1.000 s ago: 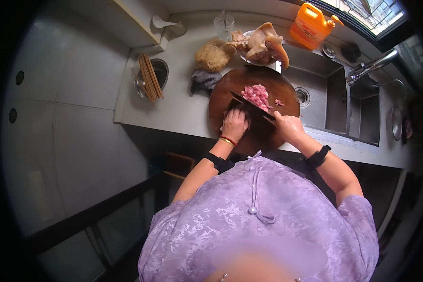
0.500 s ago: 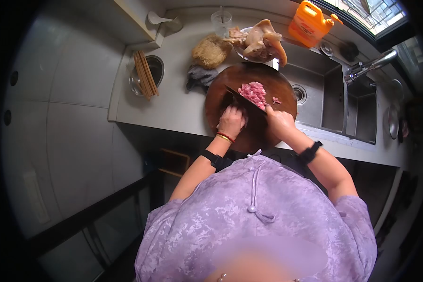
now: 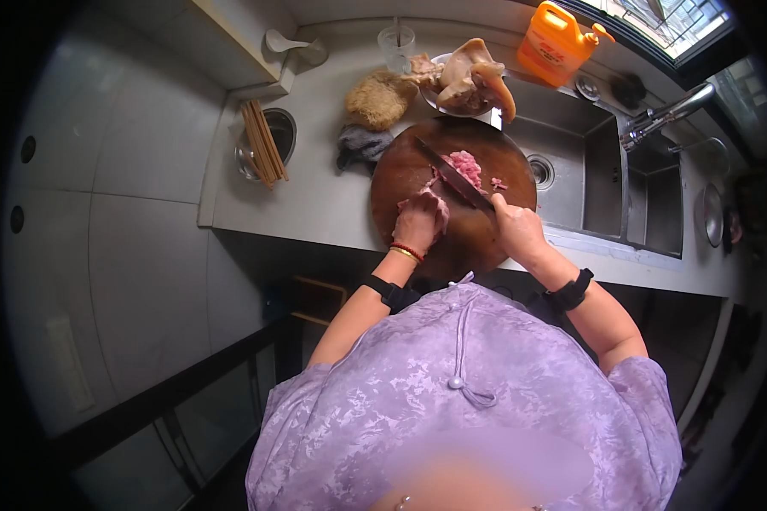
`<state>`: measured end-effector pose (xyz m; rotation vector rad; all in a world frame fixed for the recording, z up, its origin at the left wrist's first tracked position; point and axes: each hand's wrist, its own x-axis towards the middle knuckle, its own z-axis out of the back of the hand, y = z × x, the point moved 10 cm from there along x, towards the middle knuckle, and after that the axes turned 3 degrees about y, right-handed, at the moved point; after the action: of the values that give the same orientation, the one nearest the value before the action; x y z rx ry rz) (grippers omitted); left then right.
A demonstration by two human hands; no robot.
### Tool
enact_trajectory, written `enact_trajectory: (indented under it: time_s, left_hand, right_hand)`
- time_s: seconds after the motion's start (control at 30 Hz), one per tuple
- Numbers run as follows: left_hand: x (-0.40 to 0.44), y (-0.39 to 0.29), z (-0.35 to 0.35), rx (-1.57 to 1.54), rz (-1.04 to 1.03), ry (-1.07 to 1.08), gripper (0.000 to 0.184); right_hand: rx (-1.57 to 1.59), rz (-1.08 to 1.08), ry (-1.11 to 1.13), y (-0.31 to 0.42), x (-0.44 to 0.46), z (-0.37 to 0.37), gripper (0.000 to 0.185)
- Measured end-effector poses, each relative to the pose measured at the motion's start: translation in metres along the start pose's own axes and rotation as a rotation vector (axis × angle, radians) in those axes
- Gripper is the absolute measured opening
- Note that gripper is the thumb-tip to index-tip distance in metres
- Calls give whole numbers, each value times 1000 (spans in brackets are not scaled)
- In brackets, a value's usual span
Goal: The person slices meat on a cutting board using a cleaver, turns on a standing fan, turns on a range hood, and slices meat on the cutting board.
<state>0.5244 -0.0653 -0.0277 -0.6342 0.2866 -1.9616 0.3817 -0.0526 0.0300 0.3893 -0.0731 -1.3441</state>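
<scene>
A round dark wooden chopping board (image 3: 503,157) lies at the counter's front edge. Fingers wrapped round its handle, my right hand (image 3: 520,228) holds a cleaver (image 3: 456,177), whose blade slants up and left across the board. Beyond the blade sits a pile of chopped pink meat (image 3: 466,164), with a few small bits to its right. My left hand (image 3: 416,223) is closed on a piece of raw meat (image 3: 437,204) at the board's left part, just left of the blade. Part of that piece shows past the fingers.
Behind the board are a bowl with large meat pieces (image 3: 469,81), a tan fibrous clump (image 3: 382,100), a grey cloth (image 3: 362,145) and a clear cup (image 3: 396,47). Chopsticks (image 3: 264,143) lie at left; the sink (image 3: 575,162) and an orange jug (image 3: 556,44) are right.
The cleaver has shifted and its blade now shows a broader face, hiding part of the meat pile. More of the meat beside my left hand is visible.
</scene>
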Motion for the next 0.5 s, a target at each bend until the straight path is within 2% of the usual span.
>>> enact_trajectory:
  time_s: [0.07,0.23,0.3,0.37,0.5]
  left_hand:
    - [0,0,-2,30,3,19,17]
    - [-2,-3,6,78,-35,-39,19]
    - [1,-4,13,80,-44,-104,21]
    - [-1,-4,9,110,-41,-68,23]
    - [0,-4,8,91,-44,-54,24]
  right_hand:
    - [-63,22,74,0,7,-24,10]
    - [-82,-40,195,-25,-9,-26,12]
    - [-90,-46,205,-33,-17,-17,14]
    - [-84,-73,204,-44,-24,-18,18]
    - [-78,-120,161,-39,-23,-12,15]
